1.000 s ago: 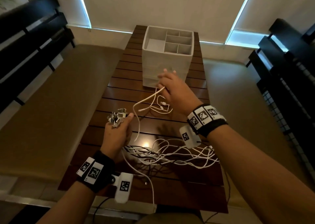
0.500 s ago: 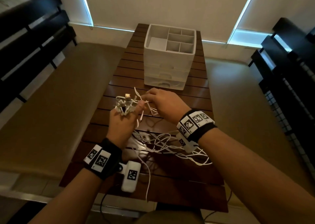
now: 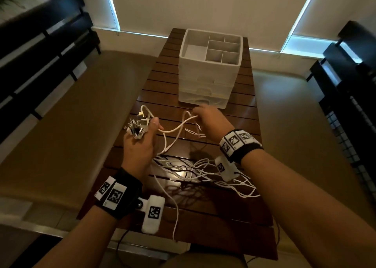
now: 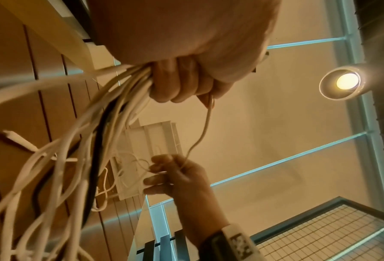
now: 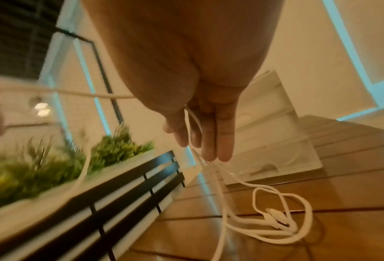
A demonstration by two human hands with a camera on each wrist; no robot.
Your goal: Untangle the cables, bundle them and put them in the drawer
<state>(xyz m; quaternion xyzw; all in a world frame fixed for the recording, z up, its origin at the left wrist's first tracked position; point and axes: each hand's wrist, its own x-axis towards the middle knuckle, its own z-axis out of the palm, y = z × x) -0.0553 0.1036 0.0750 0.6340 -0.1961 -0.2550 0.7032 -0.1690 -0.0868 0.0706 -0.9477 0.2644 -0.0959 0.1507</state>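
The left hand (image 3: pixel 140 147) is gripping a fistful of cables (image 4: pixel 110 113) near their plugs (image 3: pixel 137 126), fingers curled tight. The right hand (image 3: pixel 207 123) is pinching one white strand (image 3: pixel 177 128) between them. The tangle (image 3: pixel 203 170) is lying on the near counter (image 3: pixel 162 80), the drawer unit (image 3: pixel 209 72) standing far. Pulling hard is likely tightening knots or dragging the heap off the counter.
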